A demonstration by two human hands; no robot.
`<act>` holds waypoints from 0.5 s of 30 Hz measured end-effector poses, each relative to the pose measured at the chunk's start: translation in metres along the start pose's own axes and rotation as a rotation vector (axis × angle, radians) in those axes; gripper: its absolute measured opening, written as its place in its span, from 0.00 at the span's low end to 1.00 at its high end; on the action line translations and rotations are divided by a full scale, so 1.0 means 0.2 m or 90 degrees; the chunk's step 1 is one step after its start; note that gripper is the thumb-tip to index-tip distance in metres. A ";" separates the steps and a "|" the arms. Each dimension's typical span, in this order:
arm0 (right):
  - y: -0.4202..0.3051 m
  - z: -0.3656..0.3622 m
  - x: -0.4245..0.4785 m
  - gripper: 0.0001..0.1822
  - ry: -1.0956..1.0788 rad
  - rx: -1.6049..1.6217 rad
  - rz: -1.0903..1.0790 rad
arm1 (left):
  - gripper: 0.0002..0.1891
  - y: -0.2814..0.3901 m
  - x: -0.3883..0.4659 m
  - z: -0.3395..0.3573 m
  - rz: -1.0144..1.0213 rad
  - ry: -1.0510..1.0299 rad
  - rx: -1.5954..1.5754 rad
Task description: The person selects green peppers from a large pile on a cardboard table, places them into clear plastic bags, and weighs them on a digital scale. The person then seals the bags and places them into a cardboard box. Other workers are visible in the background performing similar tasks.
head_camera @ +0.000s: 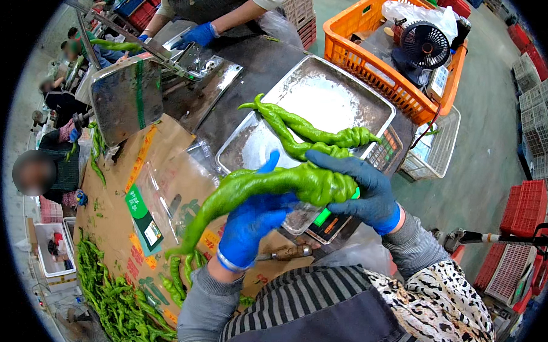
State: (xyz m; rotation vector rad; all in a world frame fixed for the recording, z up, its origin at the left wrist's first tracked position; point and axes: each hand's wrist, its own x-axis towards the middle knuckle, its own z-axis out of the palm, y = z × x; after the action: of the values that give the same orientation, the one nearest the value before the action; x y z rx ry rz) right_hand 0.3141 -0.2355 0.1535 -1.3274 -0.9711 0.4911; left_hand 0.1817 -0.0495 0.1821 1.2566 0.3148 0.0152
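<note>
Long green peppers (274, 184) lie across both of my gloved hands, above the near edge of a metal weighing tray. My left hand (258, 222), in a blue glove, supports them from below near their middle, with the thumb raised behind them. Around their thick end curls my right hand (368, 185), in a dark grey and blue glove. More green peppers (299, 128) rest on the worn metal tray (316, 86). Part of a scale with a lit green display (323, 217) shows under my right hand. A plastic bag with a green printed label (140, 213) lies at the left.
Many green peppers (124, 310) are heaped at the lower left on brown cardboard (115, 214). A wooden-handled tool (286, 253) lies near my body. An orange crate (370, 66) holds a small black fan (424, 45). Across the table, a co-worker's blue-gloved hands (199, 34) are beside metal equipment.
</note>
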 end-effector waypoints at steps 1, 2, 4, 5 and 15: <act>-0.02 0.02 -0.01 0.37 -0.022 -0.020 -0.005 | 0.42 0.01 0.03 0.02 0.040 0.006 -0.041; -0.02 0.03 -0.01 0.37 -0.025 0.004 -0.002 | 0.40 0.01 0.03 0.03 0.055 0.008 -0.045; -0.03 0.05 -0.02 0.37 -0.028 0.048 0.005 | 0.37 -0.01 0.03 0.02 0.086 0.008 -0.053; -0.03 0.06 -0.03 0.36 -0.036 0.057 0.018 | 0.35 -0.01 0.02 0.01 0.094 0.021 -0.033; -0.10 0.14 -0.08 0.20 0.006 0.198 0.281 | 0.20 -0.04 -0.11 0.08 0.181 0.064 0.103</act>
State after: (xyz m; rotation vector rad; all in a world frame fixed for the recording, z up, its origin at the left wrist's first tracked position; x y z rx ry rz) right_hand 0.2774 -0.2359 0.1663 -1.2550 -0.5584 0.9321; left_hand 0.1623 -0.0710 0.1841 1.4555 0.2250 0.3023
